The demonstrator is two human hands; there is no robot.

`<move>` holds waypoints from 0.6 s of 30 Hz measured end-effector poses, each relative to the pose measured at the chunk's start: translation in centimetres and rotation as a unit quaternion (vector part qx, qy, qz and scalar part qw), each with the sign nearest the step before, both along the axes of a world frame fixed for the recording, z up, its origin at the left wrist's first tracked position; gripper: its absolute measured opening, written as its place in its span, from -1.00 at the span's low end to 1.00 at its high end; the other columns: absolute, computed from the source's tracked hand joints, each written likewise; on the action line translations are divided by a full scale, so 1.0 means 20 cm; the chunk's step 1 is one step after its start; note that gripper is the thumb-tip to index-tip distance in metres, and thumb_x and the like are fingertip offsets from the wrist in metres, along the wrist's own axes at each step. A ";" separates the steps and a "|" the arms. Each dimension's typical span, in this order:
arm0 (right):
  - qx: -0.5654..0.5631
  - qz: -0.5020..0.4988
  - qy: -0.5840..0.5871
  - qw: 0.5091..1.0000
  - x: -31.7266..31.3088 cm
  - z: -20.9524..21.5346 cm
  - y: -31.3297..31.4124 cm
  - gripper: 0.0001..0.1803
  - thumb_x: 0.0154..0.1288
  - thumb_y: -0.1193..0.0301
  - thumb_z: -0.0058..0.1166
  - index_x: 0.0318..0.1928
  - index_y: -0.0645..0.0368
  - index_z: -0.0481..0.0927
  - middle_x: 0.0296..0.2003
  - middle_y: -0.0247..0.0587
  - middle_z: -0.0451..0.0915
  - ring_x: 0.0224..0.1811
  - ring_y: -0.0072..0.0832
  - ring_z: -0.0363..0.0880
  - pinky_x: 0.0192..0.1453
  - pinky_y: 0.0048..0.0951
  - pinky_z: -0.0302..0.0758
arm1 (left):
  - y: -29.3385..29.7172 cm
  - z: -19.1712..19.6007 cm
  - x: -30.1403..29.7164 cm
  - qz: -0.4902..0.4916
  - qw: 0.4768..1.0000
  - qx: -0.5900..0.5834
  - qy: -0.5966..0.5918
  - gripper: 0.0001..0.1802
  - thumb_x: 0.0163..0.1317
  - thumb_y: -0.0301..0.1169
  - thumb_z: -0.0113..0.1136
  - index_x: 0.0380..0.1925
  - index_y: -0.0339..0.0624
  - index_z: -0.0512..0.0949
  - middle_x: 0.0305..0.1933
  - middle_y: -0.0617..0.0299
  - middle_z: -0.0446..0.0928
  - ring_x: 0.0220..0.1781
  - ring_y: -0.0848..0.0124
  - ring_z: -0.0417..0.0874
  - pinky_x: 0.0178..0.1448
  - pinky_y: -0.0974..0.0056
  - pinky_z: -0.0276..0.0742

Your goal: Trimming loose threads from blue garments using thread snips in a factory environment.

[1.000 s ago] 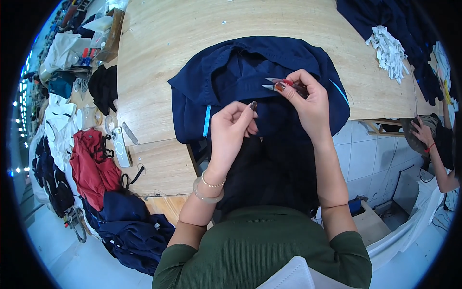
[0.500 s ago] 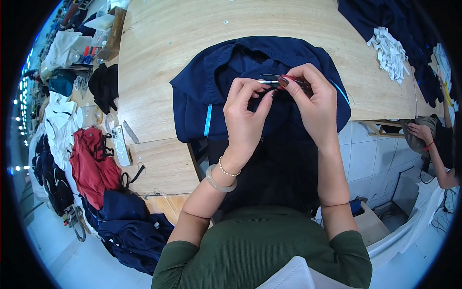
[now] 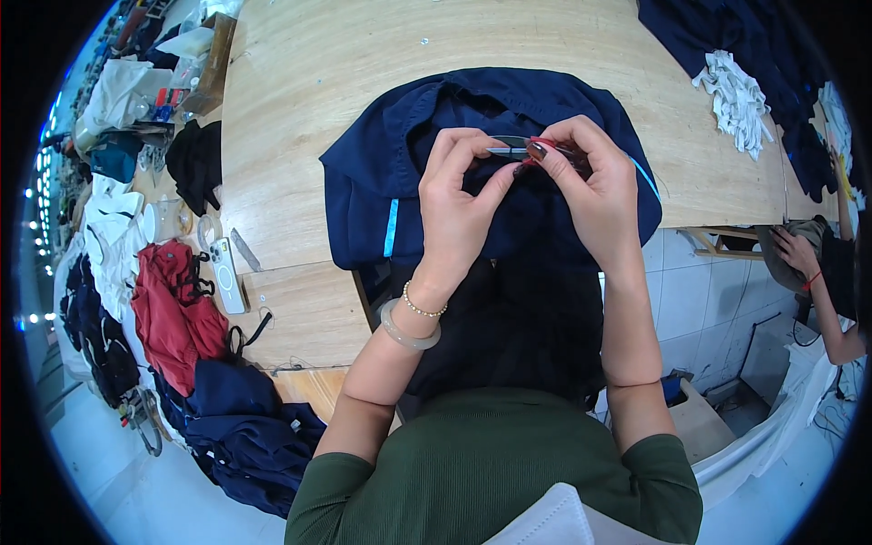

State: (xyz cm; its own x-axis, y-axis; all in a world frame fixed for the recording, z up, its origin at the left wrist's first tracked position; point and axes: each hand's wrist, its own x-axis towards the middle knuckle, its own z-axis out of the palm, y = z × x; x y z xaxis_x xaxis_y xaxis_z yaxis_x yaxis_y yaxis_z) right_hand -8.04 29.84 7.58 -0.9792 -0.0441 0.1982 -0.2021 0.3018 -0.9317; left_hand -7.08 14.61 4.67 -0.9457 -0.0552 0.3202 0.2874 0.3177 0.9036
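A navy garment [image 3: 363, 213] with light blue stripes lies bunched on the table edge and over my lap, its gathered opening facing up. Over that opening my right hand [image 3: 595, 182] is closed around small red-handled scissors [image 3: 511, 143], with the metal blades pointing left. My left hand [image 3: 459, 195] is closed in a pinch at the blade tips, thumb below and fingers above. Whatever sits between those left fingertips is too small and dark to make out. Both hands nearly meet.
The pale wooden table [image 3: 300, 82] extends ahead. Left of me are a phone [image 3: 227, 272], red cloth [image 3: 173, 295] and piled dark clothes [image 3: 245, 436]. White strips [image 3: 736, 104] lie at the far right. A co-worker's hand [image 3: 795, 250] holds a grey-green cap-like item.
My left hand and wrist have shifted slightly left, and the left fingers have risen a little. The scissors have turned, showing more of the blade's flat side. My right hand stays nearly in place.
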 end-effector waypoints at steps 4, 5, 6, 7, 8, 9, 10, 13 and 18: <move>0.013 -0.013 0.015 1.000 0.00 0.01 -0.01 -0.92 0.27 0.55 0.14 -0.33 0.32 0.54 -0.45 -0.26 0.51 -0.47 -0.56 0.45 -0.38 -0.58 0.39 | 0.00 -0.03 0.00 0.017 0.997 0.066 -0.034 -0.77 0.00 -0.61 0.39 -0.33 -0.28 0.56 -0.24 0.23 0.49 -0.24 0.41 0.53 -0.12 0.37 0.46; 0.022 -0.023 0.027 0.999 0.00 0.01 -0.01 -0.92 0.25 0.55 0.15 -0.33 0.31 0.54 -0.45 -0.25 0.51 -0.46 -0.52 0.47 -0.37 -0.56 0.39 | 0.00 -0.03 0.00 0.007 0.998 0.059 -0.022 -0.78 0.01 -0.61 0.39 -0.32 -0.28 0.56 -0.24 0.24 0.49 -0.25 0.42 0.52 -0.11 0.38 0.45; 0.031 -0.033 0.038 0.998 0.00 0.01 -0.01 -0.92 0.24 0.55 0.16 -0.34 0.31 0.54 -0.45 -0.24 0.50 -0.45 -0.48 0.48 -0.37 -0.54 0.39 | 0.00 -0.03 0.00 0.007 0.998 0.059 -0.022 -0.78 0.01 -0.61 0.39 -0.32 -0.28 0.56 -0.24 0.24 0.49 -0.25 0.42 0.52 -0.11 0.38 0.45; 0.031 -0.034 0.038 0.998 0.00 0.01 -0.01 -0.92 0.24 0.55 0.16 -0.34 0.31 0.54 -0.45 -0.24 0.50 -0.45 -0.48 0.48 -0.37 -0.54 0.39 | 0.01 -0.03 -0.01 0.003 0.998 0.060 -0.017 -0.78 0.01 -0.62 0.38 -0.32 -0.28 0.57 -0.24 0.24 0.49 -0.25 0.43 0.52 -0.11 0.38 0.45; 0.066 -0.045 0.079 0.994 -0.01 0.01 -0.01 -0.92 0.22 0.55 0.18 -0.34 0.29 0.54 -0.45 -0.23 0.50 -0.44 -0.43 0.49 -0.36 -0.52 0.40 | 0.01 -0.02 -0.01 -0.002 0.998 0.060 -0.012 -0.78 0.01 -0.63 0.37 -0.31 -0.28 0.57 -0.24 0.25 0.48 -0.24 0.43 0.51 -0.11 0.39 0.45; 0.101 -0.056 0.119 0.986 -0.01 0.01 -0.01 -0.91 0.20 0.54 0.19 -0.35 0.28 0.54 -0.45 -0.22 0.50 -0.42 -0.38 0.49 -0.35 -0.49 0.41 | 0.02 -0.02 -0.01 -0.002 0.998 0.060 -0.012 -0.78 0.01 -0.63 0.37 -0.31 -0.28 0.57 -0.24 0.25 0.48 -0.24 0.43 0.51 -0.11 0.39 0.45; 0.101 -0.056 0.119 0.986 -0.01 0.01 -0.01 -0.91 0.20 0.54 0.19 -0.35 0.28 0.54 -0.45 -0.22 0.50 -0.42 -0.38 0.49 -0.35 -0.49 0.41 | 0.02 -0.02 -0.01 -0.002 0.998 0.061 -0.014 -0.78 0.02 -0.63 0.37 -0.30 -0.28 0.58 -0.24 0.25 0.48 -0.24 0.44 0.51 -0.11 0.39 0.45; 0.134 -0.057 0.146 0.979 -0.01 0.03 -0.01 -0.90 0.17 0.53 0.21 -0.35 0.25 0.54 -0.45 -0.22 0.50 -0.39 -0.33 0.49 -0.34 -0.44 0.41 | 0.02 -0.02 -0.01 -0.007 0.997 0.069 -0.021 -0.78 0.03 -0.63 0.35 -0.28 -0.28 0.59 -0.24 0.25 0.47 -0.22 0.45 0.50 -0.10 0.40 0.44; 0.138 -0.038 0.152 0.978 -0.01 0.04 -0.01 -0.90 0.18 0.53 0.21 -0.35 0.25 0.53 -0.43 -0.23 0.50 -0.39 -0.32 0.49 -0.34 -0.45 0.41 | 0.02 -0.03 -0.02 -0.040 0.988 0.139 -0.058 -0.82 0.07 -0.63 0.33 -0.29 -0.30 0.61 -0.23 0.27 0.46 -0.20 0.48 0.50 -0.08 0.41 0.44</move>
State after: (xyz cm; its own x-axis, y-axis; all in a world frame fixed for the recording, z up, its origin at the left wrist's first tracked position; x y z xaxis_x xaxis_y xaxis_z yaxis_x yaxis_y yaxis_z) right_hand -8.33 29.68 8.35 -0.8791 -0.0659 0.4720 -0.4246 0.5579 -0.7131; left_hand -7.45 15.08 4.12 -0.9799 -0.0486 0.1935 0.1920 0.0336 0.9808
